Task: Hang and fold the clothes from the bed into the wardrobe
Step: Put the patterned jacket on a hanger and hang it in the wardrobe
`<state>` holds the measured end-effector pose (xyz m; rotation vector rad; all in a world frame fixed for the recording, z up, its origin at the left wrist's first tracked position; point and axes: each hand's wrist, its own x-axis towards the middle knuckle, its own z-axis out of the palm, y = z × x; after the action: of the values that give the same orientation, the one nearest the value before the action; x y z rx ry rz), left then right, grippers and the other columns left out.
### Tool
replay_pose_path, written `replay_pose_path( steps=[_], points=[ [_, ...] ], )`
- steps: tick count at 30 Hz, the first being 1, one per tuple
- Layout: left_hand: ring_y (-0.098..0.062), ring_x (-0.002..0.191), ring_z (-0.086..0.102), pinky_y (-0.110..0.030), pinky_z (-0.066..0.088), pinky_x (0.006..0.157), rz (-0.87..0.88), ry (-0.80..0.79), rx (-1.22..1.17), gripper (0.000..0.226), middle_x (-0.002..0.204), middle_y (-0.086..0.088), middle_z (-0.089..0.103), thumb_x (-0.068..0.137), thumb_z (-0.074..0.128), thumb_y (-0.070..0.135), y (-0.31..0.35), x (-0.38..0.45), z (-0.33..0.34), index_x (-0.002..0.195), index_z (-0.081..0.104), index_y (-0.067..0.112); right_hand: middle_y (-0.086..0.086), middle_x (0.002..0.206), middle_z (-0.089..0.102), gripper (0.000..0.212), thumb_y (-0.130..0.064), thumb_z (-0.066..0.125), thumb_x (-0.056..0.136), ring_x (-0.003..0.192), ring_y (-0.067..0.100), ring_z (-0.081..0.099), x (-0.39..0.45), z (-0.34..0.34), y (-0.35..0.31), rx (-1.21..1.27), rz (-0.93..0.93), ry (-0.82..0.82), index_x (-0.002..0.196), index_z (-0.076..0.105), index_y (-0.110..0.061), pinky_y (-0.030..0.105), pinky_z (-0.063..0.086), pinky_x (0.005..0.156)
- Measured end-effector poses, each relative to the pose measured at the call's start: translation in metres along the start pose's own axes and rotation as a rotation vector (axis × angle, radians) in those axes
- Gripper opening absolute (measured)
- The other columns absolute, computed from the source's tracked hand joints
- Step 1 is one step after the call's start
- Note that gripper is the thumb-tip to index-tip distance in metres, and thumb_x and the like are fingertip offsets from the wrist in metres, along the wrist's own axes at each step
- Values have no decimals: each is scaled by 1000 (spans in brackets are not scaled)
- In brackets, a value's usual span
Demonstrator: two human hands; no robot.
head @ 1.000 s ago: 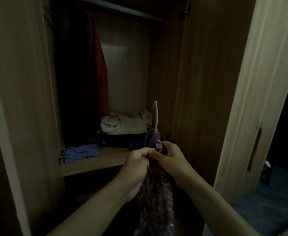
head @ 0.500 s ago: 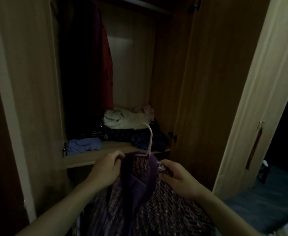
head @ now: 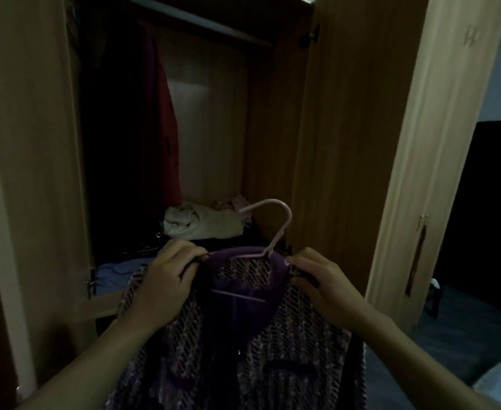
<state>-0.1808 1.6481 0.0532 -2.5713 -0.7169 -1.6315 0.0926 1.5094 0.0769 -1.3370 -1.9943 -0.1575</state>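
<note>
Upright, hook (head: 268,224) topmost, a purple tweed jacket (head: 276,344) on a pink plastic hanger is gripped at its shoulders by left hand (head: 162,284) and right hand (head: 326,284) before the wooden wardrobe (head: 341,137) holding folded clothes (head: 202,221).

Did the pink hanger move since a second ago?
Yes. The hanger has turned: its hook was edge-on and now curves leftward toward the folded clothes on the shelf. The jacket on it has spread out wide.
</note>
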Motion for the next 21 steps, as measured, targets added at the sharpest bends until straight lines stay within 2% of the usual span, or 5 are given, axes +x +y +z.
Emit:
replay_pose_path(
  steps=[5,7,10,15,21],
  points=[
    [-11,93,54,-19,41,86,53,104,44,19,100,1,58,91,54,6,6,7,-14,105,67,5,-12,107,49,24,-35,54,96,93,4,53,-4,13,-1,-218,113,353,117,58,-23,29,53,76],
    [-10,93,54,-16,41,86,37,151,56,21,100,1,58,90,55,5,3,10,-21,105,68,4,-6,111,52,22,-21,53,99,97,8,55,-4,19,-2,-266,63,459,120,60,-17,29,54,79],
    [-14,92,57,-24,45,84,13,159,61,23,99,0,59,89,54,8,-1,14,-24,106,69,4,2,111,54,26,-13,51,96,98,16,57,3,26,-2,-331,60,570,119,63,-12,32,54,81],
    [-19,92,57,-33,46,82,61,180,98,25,101,-3,58,88,55,8,2,23,-16,106,70,1,2,108,54,27,-17,44,96,97,14,54,13,23,8,-334,68,643,112,64,-8,15,44,87],
    [-22,90,52,-32,43,77,114,231,180,21,101,-8,54,89,62,1,-11,62,4,108,71,-1,-1,110,57,25,-15,44,95,98,15,52,42,13,43,-431,37,662,114,60,-16,33,47,79]
  ],
)
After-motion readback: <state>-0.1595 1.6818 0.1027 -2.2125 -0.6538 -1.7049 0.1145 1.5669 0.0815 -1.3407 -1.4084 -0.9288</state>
